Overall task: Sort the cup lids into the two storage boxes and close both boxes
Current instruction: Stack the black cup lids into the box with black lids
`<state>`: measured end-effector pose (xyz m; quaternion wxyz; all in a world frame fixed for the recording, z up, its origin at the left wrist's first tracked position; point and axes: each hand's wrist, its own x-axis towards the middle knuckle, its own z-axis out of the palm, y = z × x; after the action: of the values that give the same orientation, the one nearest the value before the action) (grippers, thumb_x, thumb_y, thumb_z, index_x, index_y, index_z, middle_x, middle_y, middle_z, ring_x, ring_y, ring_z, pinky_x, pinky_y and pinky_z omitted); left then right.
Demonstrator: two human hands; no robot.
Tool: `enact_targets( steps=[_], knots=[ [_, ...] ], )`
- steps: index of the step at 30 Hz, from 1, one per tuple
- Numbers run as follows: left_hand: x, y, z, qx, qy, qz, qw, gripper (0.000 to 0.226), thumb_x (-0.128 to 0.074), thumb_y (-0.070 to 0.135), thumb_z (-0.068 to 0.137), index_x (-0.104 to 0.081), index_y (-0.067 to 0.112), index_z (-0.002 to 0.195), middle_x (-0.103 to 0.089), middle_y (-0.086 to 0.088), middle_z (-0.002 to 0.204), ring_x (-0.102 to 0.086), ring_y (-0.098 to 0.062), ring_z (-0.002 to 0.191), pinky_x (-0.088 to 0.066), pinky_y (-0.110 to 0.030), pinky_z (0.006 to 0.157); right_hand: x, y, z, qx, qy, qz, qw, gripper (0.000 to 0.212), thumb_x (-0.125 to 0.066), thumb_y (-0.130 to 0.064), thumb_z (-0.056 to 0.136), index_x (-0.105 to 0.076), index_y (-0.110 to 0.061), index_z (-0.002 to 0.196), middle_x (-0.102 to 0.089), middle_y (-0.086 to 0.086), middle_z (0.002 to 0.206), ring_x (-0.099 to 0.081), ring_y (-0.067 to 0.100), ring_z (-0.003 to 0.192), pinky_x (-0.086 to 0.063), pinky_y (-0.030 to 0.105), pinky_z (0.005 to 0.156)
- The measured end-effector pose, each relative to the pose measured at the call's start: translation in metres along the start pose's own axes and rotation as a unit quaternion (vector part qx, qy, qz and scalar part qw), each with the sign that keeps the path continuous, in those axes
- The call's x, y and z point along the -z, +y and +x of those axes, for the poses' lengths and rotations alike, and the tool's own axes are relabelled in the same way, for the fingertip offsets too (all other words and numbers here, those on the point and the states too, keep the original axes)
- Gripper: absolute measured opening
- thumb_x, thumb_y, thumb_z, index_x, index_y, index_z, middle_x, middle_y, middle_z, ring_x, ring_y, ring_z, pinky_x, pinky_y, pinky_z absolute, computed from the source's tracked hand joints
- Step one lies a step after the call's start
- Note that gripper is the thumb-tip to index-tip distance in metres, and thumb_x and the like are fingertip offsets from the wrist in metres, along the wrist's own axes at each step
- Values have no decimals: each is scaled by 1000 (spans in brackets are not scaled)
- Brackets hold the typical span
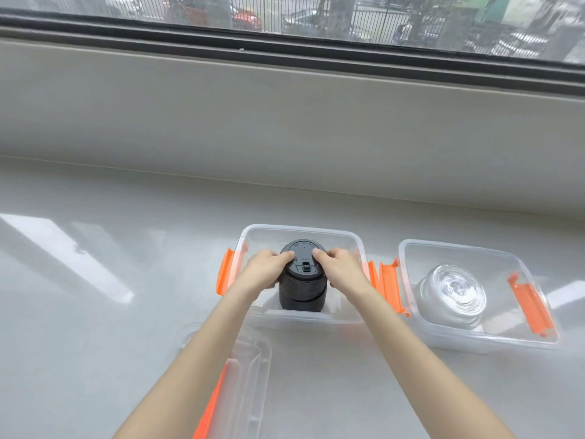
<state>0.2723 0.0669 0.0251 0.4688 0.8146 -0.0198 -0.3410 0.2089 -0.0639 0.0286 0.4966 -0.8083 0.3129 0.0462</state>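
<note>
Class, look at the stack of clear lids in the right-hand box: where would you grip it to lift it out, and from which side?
Grip the stack of clear lids around its lower rim, coming from above. The clear box walls enclose it on every side and its top is open, so a sideways approach is probably blocked. The domed, glossy top looks slippery; the wider rim gives a surer hold.

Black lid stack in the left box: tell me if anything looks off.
The black lid stack held by both hands has a visible step halfway down, so it is not nested evenly, and it stands above the box rim.
</note>
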Motion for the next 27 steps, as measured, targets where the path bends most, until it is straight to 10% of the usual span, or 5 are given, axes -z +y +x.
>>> enact_targets(
  steps=[8, 22, 27],
  knots=[
    [-2, -4, 3, 45, -15, 27, 999, 47, -41, 48, 86, -54, 12, 114, -51, -4, 103, -55, -26, 95, -45, -36, 86, -1, 4, 4, -67, -16, -13, 998, 45, -40, -40, 91, -56, -1, 107, -53, 8, 96, -49, 26, 93, -44, 42, 96],
    [-13, 4, 1, 20, -35, 85, 996, 34, -41, 38, 89, -56, 12, 103, -52, -4, 98, -47, -21, 86, -37, -28, 63, 0, 12, 2, -114, -57, 40, 991, 38, -39, -40, 90, -56, -10, 105, -53, 7, 100, -50, 25, 88, -42, 35, 77],
    [-13, 2, 2, 58, -46, 45, 996, 35, -43, 47, 86, -50, 19, 106, -50, 0, 109, -49, -24, 100, -41, -35, 85, -5, 9, 0, -150, -81, 57, 984, 49, -37, -45, 89, -46, -14, 127, -46, 3, 115, -48, 29, 105, -42, 40, 84]
  ],
)
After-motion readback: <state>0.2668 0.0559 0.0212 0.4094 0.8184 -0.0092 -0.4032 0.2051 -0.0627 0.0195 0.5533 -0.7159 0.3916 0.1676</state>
